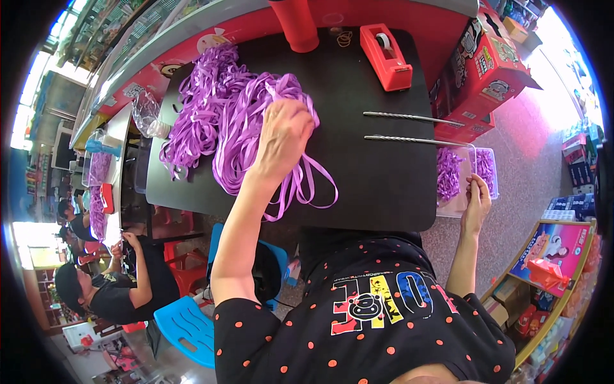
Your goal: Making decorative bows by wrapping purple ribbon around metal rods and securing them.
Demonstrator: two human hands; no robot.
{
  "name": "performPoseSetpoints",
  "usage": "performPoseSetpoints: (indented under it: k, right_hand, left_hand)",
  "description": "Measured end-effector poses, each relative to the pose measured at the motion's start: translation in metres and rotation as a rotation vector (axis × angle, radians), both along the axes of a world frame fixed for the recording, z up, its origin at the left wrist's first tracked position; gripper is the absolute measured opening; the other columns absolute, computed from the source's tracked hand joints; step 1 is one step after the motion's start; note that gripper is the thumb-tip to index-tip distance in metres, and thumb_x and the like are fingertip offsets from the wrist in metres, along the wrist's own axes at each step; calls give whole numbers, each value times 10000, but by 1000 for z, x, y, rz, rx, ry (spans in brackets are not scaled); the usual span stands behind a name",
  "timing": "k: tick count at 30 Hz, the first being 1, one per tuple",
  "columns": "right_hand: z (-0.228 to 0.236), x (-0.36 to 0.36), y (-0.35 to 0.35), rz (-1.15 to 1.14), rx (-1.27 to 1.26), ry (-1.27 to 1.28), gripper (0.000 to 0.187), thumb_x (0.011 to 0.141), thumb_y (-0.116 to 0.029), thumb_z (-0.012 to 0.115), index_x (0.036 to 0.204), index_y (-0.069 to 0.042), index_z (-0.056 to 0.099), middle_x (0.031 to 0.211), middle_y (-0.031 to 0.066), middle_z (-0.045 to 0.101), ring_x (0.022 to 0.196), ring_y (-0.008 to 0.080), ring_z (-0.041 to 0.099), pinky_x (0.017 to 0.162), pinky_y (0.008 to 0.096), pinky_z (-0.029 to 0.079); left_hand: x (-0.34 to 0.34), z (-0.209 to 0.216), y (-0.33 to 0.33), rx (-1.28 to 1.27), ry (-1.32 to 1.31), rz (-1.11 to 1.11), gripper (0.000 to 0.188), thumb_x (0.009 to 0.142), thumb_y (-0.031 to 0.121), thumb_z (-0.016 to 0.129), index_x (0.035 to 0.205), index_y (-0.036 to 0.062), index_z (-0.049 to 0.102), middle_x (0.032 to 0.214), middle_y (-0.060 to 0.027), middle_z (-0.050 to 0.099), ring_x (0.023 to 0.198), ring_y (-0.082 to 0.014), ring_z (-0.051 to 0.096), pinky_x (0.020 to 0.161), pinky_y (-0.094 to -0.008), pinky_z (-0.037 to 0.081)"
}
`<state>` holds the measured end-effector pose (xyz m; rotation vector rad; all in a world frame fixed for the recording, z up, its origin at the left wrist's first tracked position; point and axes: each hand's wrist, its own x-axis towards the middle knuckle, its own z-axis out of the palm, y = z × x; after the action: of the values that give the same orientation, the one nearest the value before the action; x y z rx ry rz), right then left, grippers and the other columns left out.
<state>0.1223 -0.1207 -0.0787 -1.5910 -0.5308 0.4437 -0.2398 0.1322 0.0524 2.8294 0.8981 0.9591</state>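
Two heaps of loose purple ribbon [246,144] lie on the black table [377,185], some loops trailing toward its near edge. My left hand [286,134] rests on the nearer heap, fingers curled into the strands and closed on them. Beyond the table's right edge, my right hand [476,201] is held beside a clear plastic box [495,185] filled with short purple pieces [449,173]. Its thumb and fingertips are pinched together; what they hold is too small to tell. Two thin twisted metal rods [409,139] extend over the table's right edge toward the box.
A red tape dispenser [387,61], rubber bands [345,39] and a red cup [297,29] are at the table's far side. Red cartons [473,70] stand at far right. A blue stool [188,326] is at left, near another person [109,288] working at a side table.
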Motion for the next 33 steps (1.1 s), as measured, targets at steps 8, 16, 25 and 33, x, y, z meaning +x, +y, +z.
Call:
performPoseSetpoints:
  k: [8, 16, 25, 33]
  right_hand:
    - [64, -19, 7, -25, 99, -282, 167, 917, -33, 542, 1036, 0, 654, 925, 40, 649, 832, 81, 565, 763, 210, 449]
    - [161, -127, 71, 1025, 135, -545, 457, 735, 26, 689, 1177, -39, 592, 1175, 102, 595, 849, 134, 574, 688, 252, 481]
    - [137, -147, 63, 1154, 136, -506, 243, 745, 37, 636, 983, -13, 646, 1119, 146, 630, 1024, 286, 627, 847, 339, 516]
    - [130, -154, 39, 1291, 245, -515, 133, 786, -47, 693, 916, -25, 679, 1010, 111, 657, 868, 267, 660, 726, 331, 547]
  left_hand:
    - [-36, 31, -95, -325, -7, -59, 112, 765, 29, 683, 863, 37, 632, 784, -84, 603, 759, -266, 587, 735, -358, 459]
    - [0, 20, -159, -439, -220, -103, 144, 760, 38, 687, 894, 44, 634, 788, -71, 621, 717, -248, 613, 675, -343, 482]
    - [-10, 35, -131, -164, -219, -36, 216, 720, 66, 725, 923, 33, 655, 960, -94, 614, 858, -284, 599, 755, -395, 469]
    - [-23, 16, -37, -144, 243, 89, 302, 916, 205, 538, 1206, 179, 617, 1396, -140, 415, 1316, -342, 333, 1095, -447, 248]
